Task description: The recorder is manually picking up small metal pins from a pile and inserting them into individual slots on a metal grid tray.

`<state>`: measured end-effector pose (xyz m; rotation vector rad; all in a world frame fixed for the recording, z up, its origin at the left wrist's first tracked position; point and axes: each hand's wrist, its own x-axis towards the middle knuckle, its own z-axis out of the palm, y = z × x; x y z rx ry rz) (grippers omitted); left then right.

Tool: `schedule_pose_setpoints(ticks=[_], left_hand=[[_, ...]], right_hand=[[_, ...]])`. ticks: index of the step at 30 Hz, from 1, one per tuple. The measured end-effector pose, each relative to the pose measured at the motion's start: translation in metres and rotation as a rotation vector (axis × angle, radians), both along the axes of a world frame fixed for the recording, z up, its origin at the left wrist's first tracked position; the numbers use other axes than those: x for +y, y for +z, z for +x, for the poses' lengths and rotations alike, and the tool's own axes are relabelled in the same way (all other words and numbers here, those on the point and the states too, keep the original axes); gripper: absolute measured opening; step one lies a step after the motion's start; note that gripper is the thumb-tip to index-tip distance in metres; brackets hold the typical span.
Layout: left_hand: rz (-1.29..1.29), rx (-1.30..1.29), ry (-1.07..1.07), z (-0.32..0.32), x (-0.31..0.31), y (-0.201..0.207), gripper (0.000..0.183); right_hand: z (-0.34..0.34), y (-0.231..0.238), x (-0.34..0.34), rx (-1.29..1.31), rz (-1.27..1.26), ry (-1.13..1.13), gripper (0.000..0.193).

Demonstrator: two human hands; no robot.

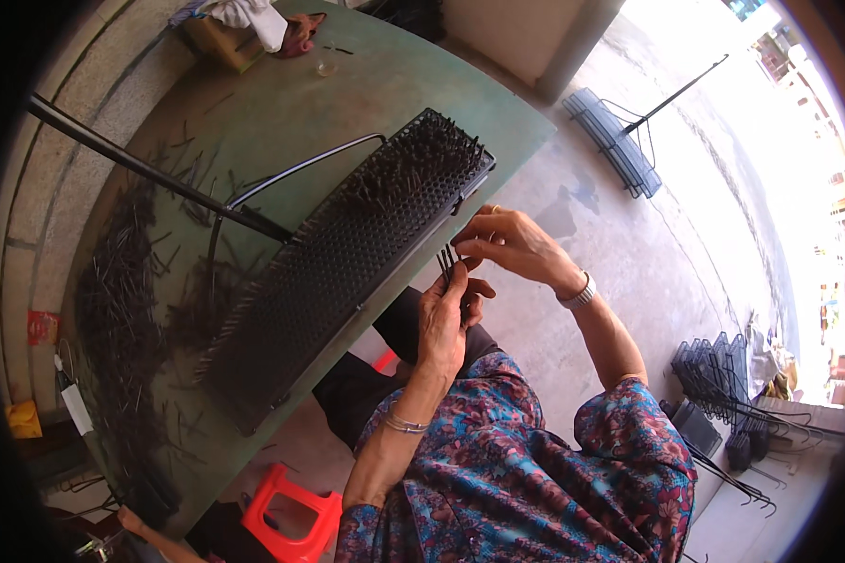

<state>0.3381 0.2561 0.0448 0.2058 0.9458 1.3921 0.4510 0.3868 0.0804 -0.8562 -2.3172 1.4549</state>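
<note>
My left hand (446, 314) is closed, with several thin black sticks (447, 259) standing up between thumb and fingers. Just above it, the fingers of my right hand (521, 246) are drawn together at the tips of these sticks; whether they grip one is too small to tell. Beyond both hands a long black perforated rack (338, 258) lies slantwise along the table edge. Similar dark sticks (422, 155) stand densely packed in its far right end, while rows of open holes show along its middle. A dark metal rod with a forked brace (253, 220) reaches from the rack toward the upper left.
Heaps of loose black sticks (122, 291) cover the left of the green table (282, 103). A cardboard box with cloth (225, 42) stands at the back. A red stool (296, 516) is below. Wire racks (620, 145) lie at right. Another person's arm (150, 535) shows lower left.
</note>
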Motion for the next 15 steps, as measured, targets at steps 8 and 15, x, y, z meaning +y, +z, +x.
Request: schedule_pose_setpoints(ticks=[8,15], left_hand=[[-0.081,-0.008,0.005,-0.008,-0.002,-0.008,0.035],[-0.096,-0.029,-0.011,-0.001,0.001,0.006,0.042]], right_hand=[[0.004,0.008,0.019,0.120,0.223,-0.566,0.012],[-0.010,-0.016,0.070,0.195,0.703,-0.685,0.010]])
